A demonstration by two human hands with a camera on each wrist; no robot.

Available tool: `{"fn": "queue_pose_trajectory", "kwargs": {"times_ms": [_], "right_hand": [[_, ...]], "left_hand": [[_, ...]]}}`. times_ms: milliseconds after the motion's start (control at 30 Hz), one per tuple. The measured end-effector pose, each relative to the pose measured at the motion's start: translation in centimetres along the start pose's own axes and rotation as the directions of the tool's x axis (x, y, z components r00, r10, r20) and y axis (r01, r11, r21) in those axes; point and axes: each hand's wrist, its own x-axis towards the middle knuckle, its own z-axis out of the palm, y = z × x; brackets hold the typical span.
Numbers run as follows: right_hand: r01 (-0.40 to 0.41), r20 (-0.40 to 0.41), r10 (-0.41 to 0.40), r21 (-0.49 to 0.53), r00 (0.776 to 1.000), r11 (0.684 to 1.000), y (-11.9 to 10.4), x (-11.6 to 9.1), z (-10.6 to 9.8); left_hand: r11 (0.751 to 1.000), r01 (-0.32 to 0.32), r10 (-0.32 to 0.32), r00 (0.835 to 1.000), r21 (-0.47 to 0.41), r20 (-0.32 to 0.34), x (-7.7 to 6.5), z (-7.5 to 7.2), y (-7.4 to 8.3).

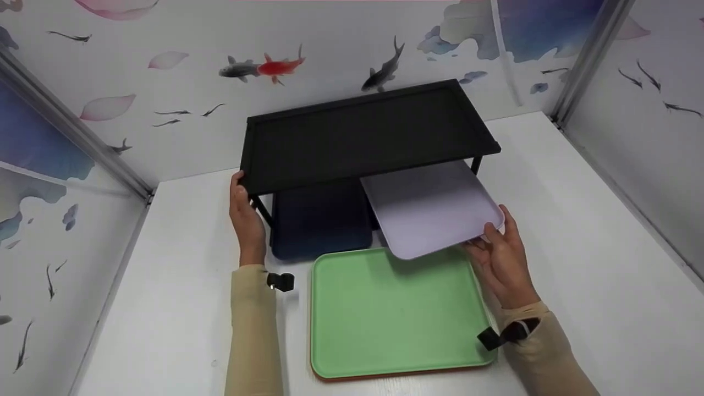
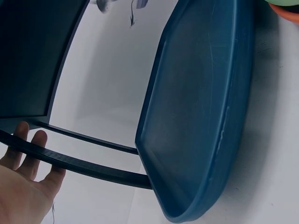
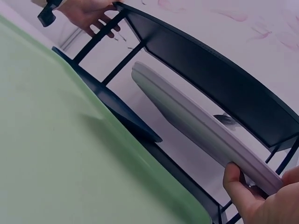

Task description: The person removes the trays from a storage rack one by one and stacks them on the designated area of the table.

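Note:
My right hand (image 1: 503, 264) pinches the near right corner of a pale lavender tray (image 1: 440, 209), thumb on its rim and fingers beneath. The tray's far part is under the top of a black two-tier rack (image 1: 368, 137); the right wrist view shows it tilted, above the lower shelf. At the rack's left side, my left hand (image 1: 247, 225) rests extended fingers against the leg and top edge. A dark blue tray (image 1: 322, 220) lies on the left of the lower tier, its front sticking out. In front, a light green tray (image 1: 401, 313) lies on an orange one (image 1: 330, 378).
A white table (image 1: 181, 308) carries everything. A wall with painted fish (image 1: 280, 67) stands behind the rack, with side walls (image 1: 649, 126) at left and right. The green tray's right edge lies beside my right wrist.

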Motion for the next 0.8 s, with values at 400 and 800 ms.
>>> {"fn": "queue_pose_trajectory", "kwargs": {"times_ms": [400, 800], "right_hand": [[0.042, -0.010, -0.042, 0.029, 0.999, 0.999, 0.0, -0.5, -1.3], [0.074, -0.052, -0.073, 0.020, 0.996, 0.997, 0.0, -0.3, -2.2]], "left_hand": [[1.000, -0.009, 0.009, 1.000, 0.006, -0.004, 0.1, 0.0, -0.2], [1.000, -0.004, 0.004, 1.000, -0.027, 0.002, 0.0, 0.1, -0.2]]}}
